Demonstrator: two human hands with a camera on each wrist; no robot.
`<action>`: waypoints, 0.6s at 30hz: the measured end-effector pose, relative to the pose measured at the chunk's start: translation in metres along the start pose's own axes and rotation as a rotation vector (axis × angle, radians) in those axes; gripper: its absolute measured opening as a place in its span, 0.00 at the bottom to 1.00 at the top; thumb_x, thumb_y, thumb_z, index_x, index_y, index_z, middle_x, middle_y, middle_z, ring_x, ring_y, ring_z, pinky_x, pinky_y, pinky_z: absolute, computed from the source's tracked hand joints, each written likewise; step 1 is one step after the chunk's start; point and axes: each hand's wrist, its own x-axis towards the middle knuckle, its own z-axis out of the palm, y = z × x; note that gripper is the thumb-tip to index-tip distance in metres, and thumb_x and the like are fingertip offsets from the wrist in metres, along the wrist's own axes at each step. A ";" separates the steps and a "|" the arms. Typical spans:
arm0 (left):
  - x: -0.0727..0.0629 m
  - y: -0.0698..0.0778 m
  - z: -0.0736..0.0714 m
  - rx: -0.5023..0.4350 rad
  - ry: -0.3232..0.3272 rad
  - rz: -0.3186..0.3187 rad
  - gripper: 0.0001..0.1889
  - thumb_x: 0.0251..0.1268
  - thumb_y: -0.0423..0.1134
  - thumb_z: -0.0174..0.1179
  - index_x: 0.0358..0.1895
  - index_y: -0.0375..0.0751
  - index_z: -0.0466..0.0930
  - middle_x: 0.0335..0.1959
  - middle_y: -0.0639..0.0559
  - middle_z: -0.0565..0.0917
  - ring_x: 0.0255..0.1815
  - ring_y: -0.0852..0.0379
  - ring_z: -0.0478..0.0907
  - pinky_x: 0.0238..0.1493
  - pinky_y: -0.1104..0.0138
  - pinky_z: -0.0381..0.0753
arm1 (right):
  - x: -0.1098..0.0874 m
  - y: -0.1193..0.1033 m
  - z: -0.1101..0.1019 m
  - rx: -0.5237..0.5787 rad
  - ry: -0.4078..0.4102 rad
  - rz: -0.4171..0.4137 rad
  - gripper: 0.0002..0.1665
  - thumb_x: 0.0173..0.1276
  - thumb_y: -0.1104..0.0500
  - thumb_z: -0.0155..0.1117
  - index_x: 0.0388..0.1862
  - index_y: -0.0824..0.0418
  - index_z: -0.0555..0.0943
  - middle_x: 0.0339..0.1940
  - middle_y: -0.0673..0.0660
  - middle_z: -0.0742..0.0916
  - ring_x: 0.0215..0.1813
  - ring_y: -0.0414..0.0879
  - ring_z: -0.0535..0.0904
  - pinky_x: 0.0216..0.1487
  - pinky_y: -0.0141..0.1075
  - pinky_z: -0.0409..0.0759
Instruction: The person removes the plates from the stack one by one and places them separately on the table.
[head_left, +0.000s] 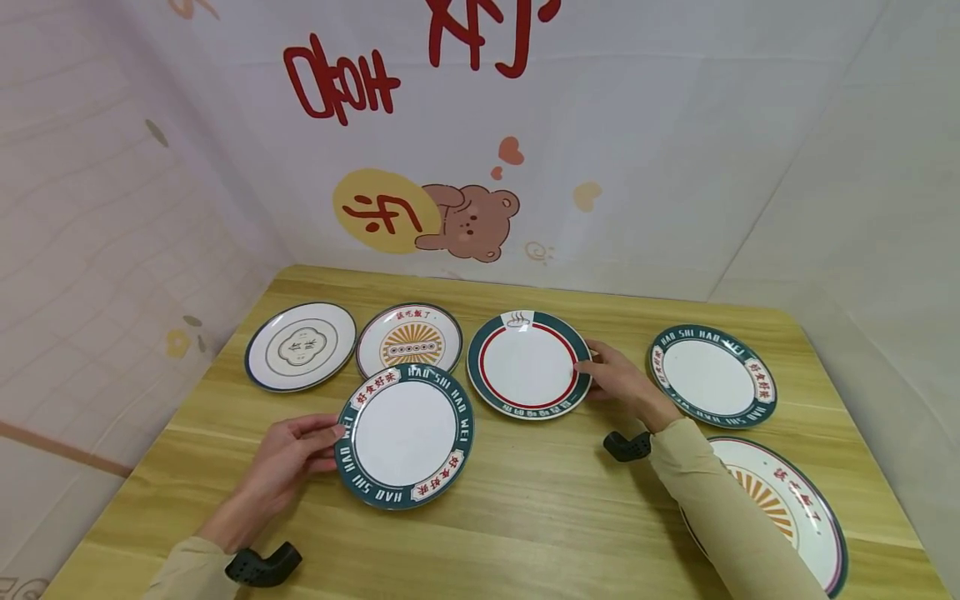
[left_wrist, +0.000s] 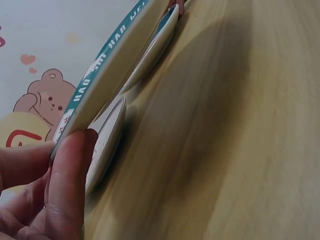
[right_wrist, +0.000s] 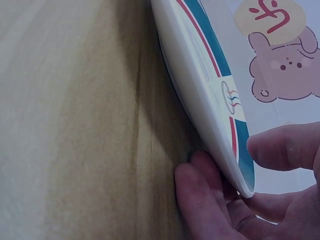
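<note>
My left hand (head_left: 288, 458) pinches the left rim of a plate (head_left: 405, 435) with a green lettered border. That plate is raised over the wooden table, its shadow falling below it in the left wrist view, and in the head view it overlaps a sunburst plate (head_left: 408, 333). At the right rim of a plate with a red ring and green border (head_left: 528, 364), my right hand (head_left: 618, 375) has its thumb (right_wrist: 285, 147) over the top and fingers curled beneath. This plate's far side sits close to the table in the right wrist view.
A white plate (head_left: 302, 346) with a grey emblem lies at the back left. Another green lettered plate (head_left: 712, 375) is at the right, and a second sunburst plate (head_left: 810, 508) lies partly under my right forearm. A printed cloth wall (head_left: 637, 125) stands behind the table (head_left: 525, 517).
</note>
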 end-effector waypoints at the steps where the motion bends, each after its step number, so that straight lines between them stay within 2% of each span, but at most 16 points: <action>1: -0.001 -0.001 -0.002 0.006 0.002 -0.003 0.22 0.74 0.32 0.63 0.65 0.24 0.74 0.37 0.50 0.88 0.34 0.57 0.86 0.37 0.63 0.90 | 0.000 0.000 0.000 -0.001 0.000 -0.001 0.41 0.83 0.57 0.52 0.85 0.66 0.48 0.70 0.73 0.68 0.60 0.60 0.78 0.58 0.48 0.85; 8: -0.005 -0.006 -0.021 0.013 0.034 -0.025 0.16 0.73 0.32 0.63 0.60 0.30 0.81 0.36 0.52 0.88 0.33 0.58 0.86 0.36 0.64 0.89 | 0.000 0.001 0.000 0.001 -0.002 -0.013 0.41 0.83 0.57 0.52 0.85 0.66 0.48 0.68 0.72 0.69 0.59 0.60 0.78 0.57 0.47 0.86; 18: -0.008 -0.011 -0.034 0.060 0.019 -0.048 0.18 0.73 0.32 0.64 0.60 0.25 0.79 0.34 0.51 0.88 0.32 0.57 0.86 0.34 0.64 0.89 | 0.003 0.003 -0.001 -0.012 0.006 0.008 0.41 0.83 0.56 0.52 0.85 0.65 0.47 0.70 0.72 0.68 0.62 0.60 0.76 0.58 0.46 0.85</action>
